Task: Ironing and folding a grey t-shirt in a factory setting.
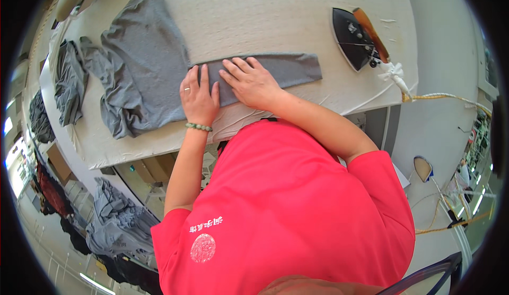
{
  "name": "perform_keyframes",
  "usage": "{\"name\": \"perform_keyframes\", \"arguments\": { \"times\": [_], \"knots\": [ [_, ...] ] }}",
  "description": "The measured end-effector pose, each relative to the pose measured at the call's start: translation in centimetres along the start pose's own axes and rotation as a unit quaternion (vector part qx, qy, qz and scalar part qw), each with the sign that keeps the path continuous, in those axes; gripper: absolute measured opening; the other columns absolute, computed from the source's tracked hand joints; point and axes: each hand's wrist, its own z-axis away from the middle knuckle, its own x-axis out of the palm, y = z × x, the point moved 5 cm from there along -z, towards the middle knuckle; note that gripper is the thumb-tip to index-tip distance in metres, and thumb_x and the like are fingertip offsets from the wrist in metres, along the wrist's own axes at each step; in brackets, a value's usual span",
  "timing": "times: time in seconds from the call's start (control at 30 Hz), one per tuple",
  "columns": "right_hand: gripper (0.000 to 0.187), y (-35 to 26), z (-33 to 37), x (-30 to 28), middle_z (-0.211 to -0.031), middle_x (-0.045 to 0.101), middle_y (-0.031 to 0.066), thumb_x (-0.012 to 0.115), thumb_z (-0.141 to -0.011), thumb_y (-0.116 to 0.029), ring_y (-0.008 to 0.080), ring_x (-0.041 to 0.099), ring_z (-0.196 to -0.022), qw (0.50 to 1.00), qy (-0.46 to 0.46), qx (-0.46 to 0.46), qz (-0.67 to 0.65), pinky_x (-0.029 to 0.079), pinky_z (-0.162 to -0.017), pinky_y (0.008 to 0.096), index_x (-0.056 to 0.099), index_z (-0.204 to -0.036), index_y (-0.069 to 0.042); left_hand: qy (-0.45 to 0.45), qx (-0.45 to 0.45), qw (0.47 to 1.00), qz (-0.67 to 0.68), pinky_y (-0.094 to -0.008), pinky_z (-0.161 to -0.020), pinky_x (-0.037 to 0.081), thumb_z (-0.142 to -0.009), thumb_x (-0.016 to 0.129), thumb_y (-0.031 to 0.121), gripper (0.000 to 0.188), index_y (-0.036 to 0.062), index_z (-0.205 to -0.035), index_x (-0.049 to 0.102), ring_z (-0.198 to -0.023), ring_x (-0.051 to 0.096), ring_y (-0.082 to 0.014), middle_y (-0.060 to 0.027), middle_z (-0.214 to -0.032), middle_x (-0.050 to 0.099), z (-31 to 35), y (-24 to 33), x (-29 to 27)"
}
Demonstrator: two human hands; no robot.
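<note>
A grey long-sleeved garment (151,56) lies on the cloth-covered ironing table (254,8), one sleeve stretched out to the right. My left hand (200,96) rests on the sleeve near where it joins the body, fingers extended. Just right of it, my right hand (250,83) lies flat on the same sleeve with its fingers spread. The body of the garment is fairly smooth near the sleeve and bunched up along its left side. To the right, apart from both hands, stands a dark iron (352,37) with a wooden handle.
A white cloth wrap (393,73) and a yellowish cord (450,98) trail from the iron past the table's right edge. Another crumpled grey garment (70,83) lies at the left edge. Below left, a pile of grey clothes (114,220) sits off the table.
</note>
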Motion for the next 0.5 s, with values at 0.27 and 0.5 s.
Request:
{"name": "perform_keyframes", "arguments": {
  "times": [0.27, 0.5],
  "knots": [
    [0.043, 9.7, 10.7, -6.3, -0.135, 0.062, 0.0109, 0.074, -0.087, -0.018, 0.0302, 0.059, -0.124, 0.988, 0.046, 0.144, 0.026, 0.046, -0.104, 0.0427, 0.066, -0.128, -0.007, -0.025, 0.114, 0.992, 0.053, -0.0474, -0.115, 0.035, -0.091, 0.068, 0.03, 0.056, 0.0071, -0.14, 0.059, -0.135, 0.051, -0.0267, -0.011, -0.145, 0.055, -2.3, 8.7, 3.0],
    [0.034, 13.4, 14.5, -7.2, -0.108, 0.071, 0.0087, 0.075, -0.09, -0.013, 0.0219, 0.069, -0.091, 0.894, 0.118, 0.397, -0.17, 0.055, -0.081, 0.0335, 0.068, -0.122, -0.004, -0.04, 0.211, 0.963, 0.163, -0.0471, -0.115, 0.036, -0.088, 0.071, 0.023, 0.049, 0.0077, -0.133, 0.062, -0.133, 0.053, -0.0252, -0.0092, -0.142, 0.058, -4.3, 16.7, 5.8]
  ]
}}
